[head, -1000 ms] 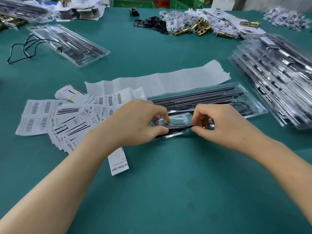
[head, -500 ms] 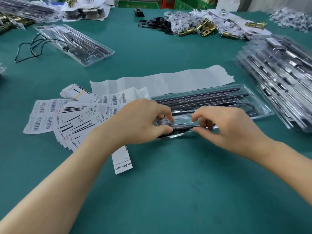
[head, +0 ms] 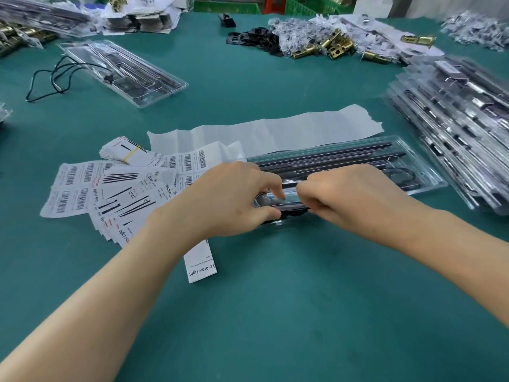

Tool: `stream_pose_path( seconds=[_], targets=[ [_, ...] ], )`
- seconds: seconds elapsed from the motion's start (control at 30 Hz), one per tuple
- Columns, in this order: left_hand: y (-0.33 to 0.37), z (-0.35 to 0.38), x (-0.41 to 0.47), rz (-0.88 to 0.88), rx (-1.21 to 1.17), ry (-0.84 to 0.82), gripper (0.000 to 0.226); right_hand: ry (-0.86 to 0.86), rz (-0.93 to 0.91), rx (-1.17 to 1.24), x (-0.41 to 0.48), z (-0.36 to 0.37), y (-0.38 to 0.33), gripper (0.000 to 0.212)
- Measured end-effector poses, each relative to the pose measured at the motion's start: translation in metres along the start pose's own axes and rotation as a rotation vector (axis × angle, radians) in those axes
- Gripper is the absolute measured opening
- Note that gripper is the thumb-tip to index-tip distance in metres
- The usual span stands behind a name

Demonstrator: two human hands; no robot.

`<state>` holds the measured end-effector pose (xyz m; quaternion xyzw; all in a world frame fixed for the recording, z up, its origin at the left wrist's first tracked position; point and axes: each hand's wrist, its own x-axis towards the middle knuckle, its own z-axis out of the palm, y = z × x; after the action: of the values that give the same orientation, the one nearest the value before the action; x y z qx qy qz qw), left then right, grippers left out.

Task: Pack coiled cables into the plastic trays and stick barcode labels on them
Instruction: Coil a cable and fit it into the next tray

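Note:
A clear plastic tray [head: 429, 172] with dark strips and a black coiled cable [head: 407, 179] lies across the middle of the green table. My left hand [head: 234, 199] grips the tray's near left end, thumb below and fingers curled on top. My right hand [head: 355, 199] pinches the same end from the right, fingers curled under. The part of the tray between the two hands is mostly hidden. Sheets of barcode labels [head: 71, 194] and printed cards [head: 129, 202] are spread to the left of the tray.
A stack of filled trays [head: 457, 128] rises at the right. Another tray [head: 124, 70] with a loose black cable [head: 52, 81] lies at the far left. A white backing strip [head: 275, 130] sits behind the tray. Brass and black parts [head: 330, 45] crowd the far edge.
My right hand has slid left along the tray's end, closing the gap to my left hand. The left hand keeps its grip in the same place.

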<state>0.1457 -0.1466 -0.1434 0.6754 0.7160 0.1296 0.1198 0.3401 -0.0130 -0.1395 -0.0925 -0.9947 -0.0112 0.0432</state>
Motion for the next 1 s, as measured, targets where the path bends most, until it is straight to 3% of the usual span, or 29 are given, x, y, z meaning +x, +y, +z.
stream_pose_path(
  seconds=[0.1, 0.2, 0.4, 0.77, 1.0],
  targets=[
    [-0.001, 0.0, 0.0, -0.002, -0.013, -0.001, 0.025, -0.013, -0.005, 0.063, -0.007, -0.009, 0.007, 0.012],
    [-0.003, 0.0, 0.0, -0.003, -0.034, 0.005, 0.025, 0.097, 0.01, 0.124, -0.016, -0.007, 0.01, 0.005],
    [-0.004, 0.002, 0.0, -0.012, -0.071, 0.004, 0.024, 0.232, 0.04, 0.131, -0.024, 0.007, 0.007, 0.007],
    [-0.004, 0.0, 0.002, -0.011, -0.101, -0.02, 0.024, -0.07, 0.214, 0.387, -0.002, -0.004, 0.016, 0.023],
    [0.003, 0.001, 0.002, 0.01, -0.034, 0.014, 0.026, -0.332, 0.257, 0.314, 0.029, -0.012, 0.021, 0.028]
  ],
)
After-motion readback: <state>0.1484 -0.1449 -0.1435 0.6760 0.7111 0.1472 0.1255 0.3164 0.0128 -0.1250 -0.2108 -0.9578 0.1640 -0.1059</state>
